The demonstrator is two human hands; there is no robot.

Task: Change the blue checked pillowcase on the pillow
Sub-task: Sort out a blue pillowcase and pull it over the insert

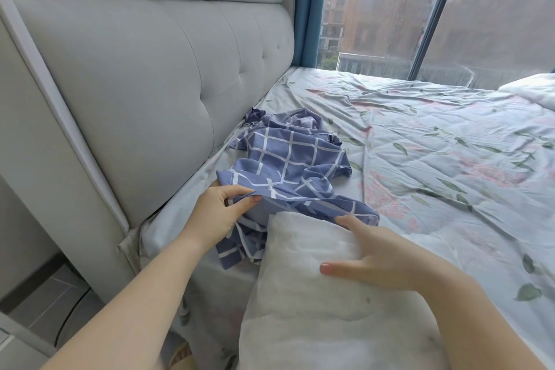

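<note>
The blue checked pillowcase (288, 165) lies crumpled on the bed near the headboard, its open edge draped over the far end of a bare white pillow (324, 315). My left hand (219, 213) pinches the pillowcase's open edge between thumb and fingers. My right hand (375, 255) rests on top of the pillow with fingers spread and nearly straight, the fingertips touching the pillowcase's hem. Most of the pillow lies outside the case, running toward the bottom of the view.
A padded grey headboard (144, 75) rises on the left. The floral sheet (450, 153) covers the mattress to the right. A folded white quilt (531, 90) lies at the far right. Tall windows (390, 9) and a blue curtain (309, 6) stand behind the bed.
</note>
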